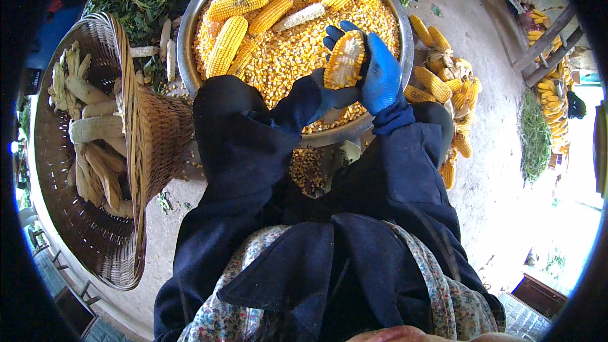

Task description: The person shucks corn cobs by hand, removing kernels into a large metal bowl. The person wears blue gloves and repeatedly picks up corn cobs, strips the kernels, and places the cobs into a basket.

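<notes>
A partly stripped corn cob (346,59), bare and whitish along its middle with yellow kernels around the edge, is held over a wide metal basin (186,57). My right hand (381,73), in a blue coated glove, cups it from the right. My left hand (332,97), in the same kind of glove, is at the cob's near end, its fingers partly hidden. Loose corn kernels (285,69) fill the basin. On them lie several yellow ears of corn (228,46) and a bare white cob (300,17).
A wicker basket (135,161) with stripped cobs (97,129) and husks leans at left. Husked ears (434,83) lie on the concrete floor (489,80) right of the basin. Green leafy plants (142,2) lie behind. Wooden poles (546,40) and hanging corn (553,114) stand farther right.
</notes>
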Available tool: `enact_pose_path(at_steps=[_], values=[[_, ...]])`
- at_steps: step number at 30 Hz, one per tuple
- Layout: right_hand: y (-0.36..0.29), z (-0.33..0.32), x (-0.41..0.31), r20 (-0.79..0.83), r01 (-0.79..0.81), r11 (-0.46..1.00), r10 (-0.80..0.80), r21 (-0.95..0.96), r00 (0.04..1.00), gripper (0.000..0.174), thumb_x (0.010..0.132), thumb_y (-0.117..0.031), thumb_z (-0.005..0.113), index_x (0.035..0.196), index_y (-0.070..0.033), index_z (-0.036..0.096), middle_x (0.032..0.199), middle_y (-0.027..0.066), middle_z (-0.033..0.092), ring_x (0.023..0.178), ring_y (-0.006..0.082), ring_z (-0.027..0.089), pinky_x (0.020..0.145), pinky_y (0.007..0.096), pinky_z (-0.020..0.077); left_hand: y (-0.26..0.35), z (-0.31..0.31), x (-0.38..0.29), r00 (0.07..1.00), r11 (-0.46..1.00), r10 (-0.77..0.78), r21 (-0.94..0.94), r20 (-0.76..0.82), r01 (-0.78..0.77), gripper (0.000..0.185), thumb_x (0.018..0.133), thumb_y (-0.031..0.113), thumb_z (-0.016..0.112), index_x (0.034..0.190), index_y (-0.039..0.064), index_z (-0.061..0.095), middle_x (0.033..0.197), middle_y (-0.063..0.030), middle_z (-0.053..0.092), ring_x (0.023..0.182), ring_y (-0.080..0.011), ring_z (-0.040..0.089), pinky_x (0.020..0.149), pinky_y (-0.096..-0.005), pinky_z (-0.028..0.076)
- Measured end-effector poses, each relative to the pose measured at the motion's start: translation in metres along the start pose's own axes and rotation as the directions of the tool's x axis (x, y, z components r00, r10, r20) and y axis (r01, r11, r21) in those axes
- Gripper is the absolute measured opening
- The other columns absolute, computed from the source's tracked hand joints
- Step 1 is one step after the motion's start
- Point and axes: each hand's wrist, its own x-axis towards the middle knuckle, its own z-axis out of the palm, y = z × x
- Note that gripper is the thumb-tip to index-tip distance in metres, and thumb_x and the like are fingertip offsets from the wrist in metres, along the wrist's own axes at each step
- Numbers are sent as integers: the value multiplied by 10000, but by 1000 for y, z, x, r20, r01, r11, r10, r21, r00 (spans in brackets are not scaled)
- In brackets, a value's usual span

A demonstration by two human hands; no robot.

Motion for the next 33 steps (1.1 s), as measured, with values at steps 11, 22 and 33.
enact_pose_path(at_steps=[11,22,33], values=[[6,3,-8,73,28,971,-11,-238,997,613,1025,-456,398,1427,7,386,1379,177,518,1241,277,544,1072,394,421,-16,5,-1,989,984,-141,-115,-45,135,477,900,348,603,1267,48,544,1173,-159,620,1062,-289,589,946,-409,471],[7,-2,2,-60,-185,981,181,-57,982,631,1010,-482,407,1299,69,507,1230,215,617,1143,314,607,1017,424,468,-3,10,-55,791,790,-406,259,-458,556,468,858,365,700,1176,33,614,1019,-132,688,893,-279,658,813,-412,540],[13,-5,10,-124,-90,992,101,93,987,648,997,-508,432,1397,2,413,1338,205,546,1197,331,563,1060,446,426,4,2,-51,819,892,-430,-39,-379,450,466,855,356,711,1177,34,614,1025,-118,687,895,-261,657,808,-396,538]])
